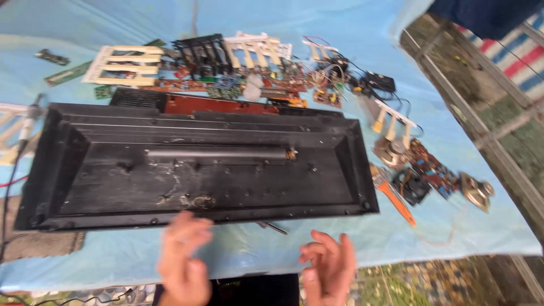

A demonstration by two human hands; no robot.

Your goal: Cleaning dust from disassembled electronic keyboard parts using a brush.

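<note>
My left hand (pixel 184 258) hovers blurred just off the near edge of the long black plastic casing (pixel 195 167), fingers loosely curled and holding nothing. My right hand (pixel 328 266) hangs beside it, fingers bent and spread, also empty, over the bare blue table cover (pixel 255 249). The casing lies flat across the middle of the table, its hollow side up, a grey bar (pixel 218 153) running along its centre. A thin metal tool (pixel 272 228) pokes out from under its near rim. Beyond its far edge sit cream key frames (pixel 127 65), a black key block (pixel 201 54) and a crowd of brown and green circuit boards (pixel 238 88). To the right lie an orange-handled tool (pixel 396 204), a round speaker (pixel 476 191) and a patterned board (pixel 433 170), near the table's right edge. Free cover shows only along the near strip and the far corners.
</note>
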